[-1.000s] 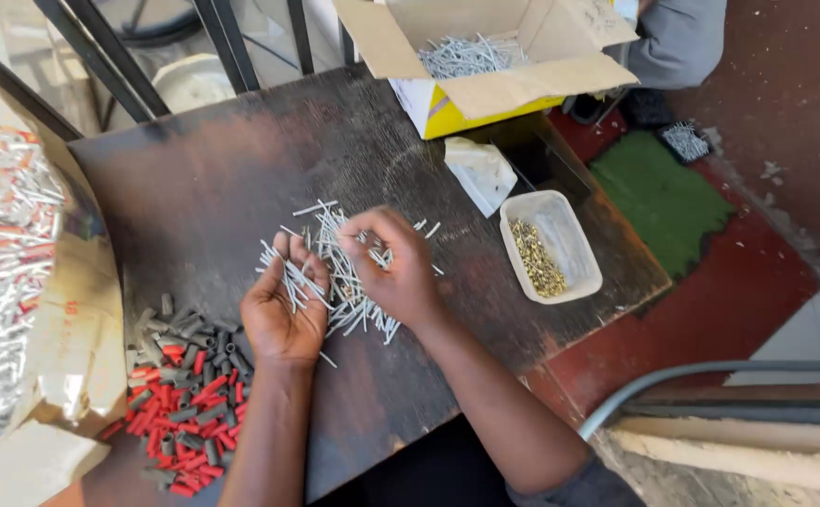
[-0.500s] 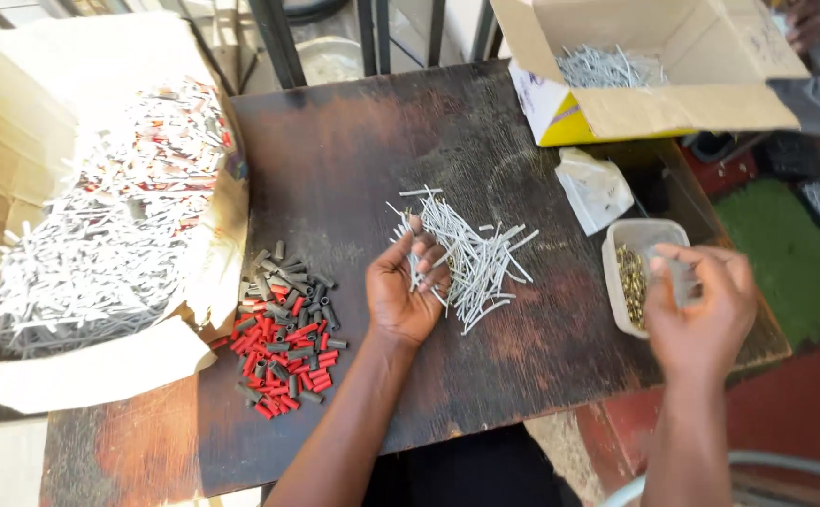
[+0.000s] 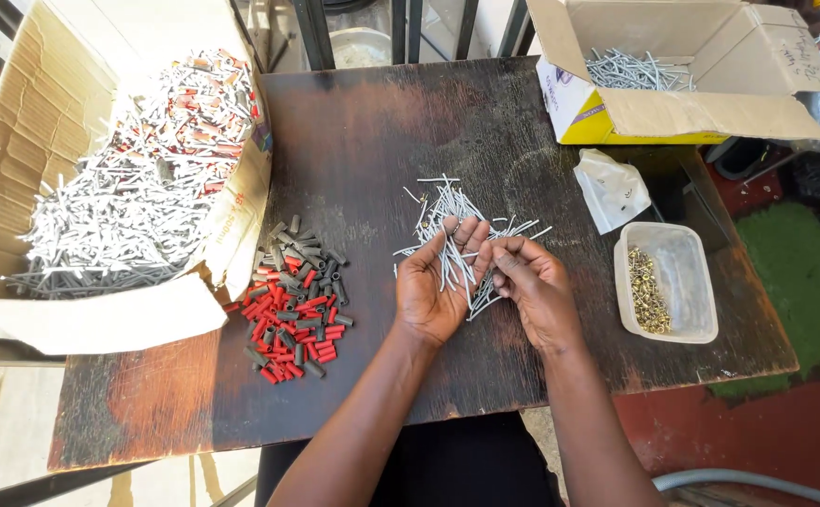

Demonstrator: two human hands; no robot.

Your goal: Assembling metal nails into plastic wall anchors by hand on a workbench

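- Fingers of left hand (image 3: 436,286) half-curled, palm up, cradling a few grey pins (image 3: 455,242); fingertips of right hand (image 3: 532,286) pressed together, pinching one pin at left palm's edge.
- Both hands over loose pile of pins, mid dark wooden table (image 3: 382,141).
- Heap of red and grey sleeves (image 3: 295,302) just left of left hand.
- Clear plastic tub (image 3: 682,282) with small brass bits, right of right hand.
- Large open carton (image 3: 15,178) of assembled pieces, far left.
- Smaller box (image 3: 701,113) of pins, top right.
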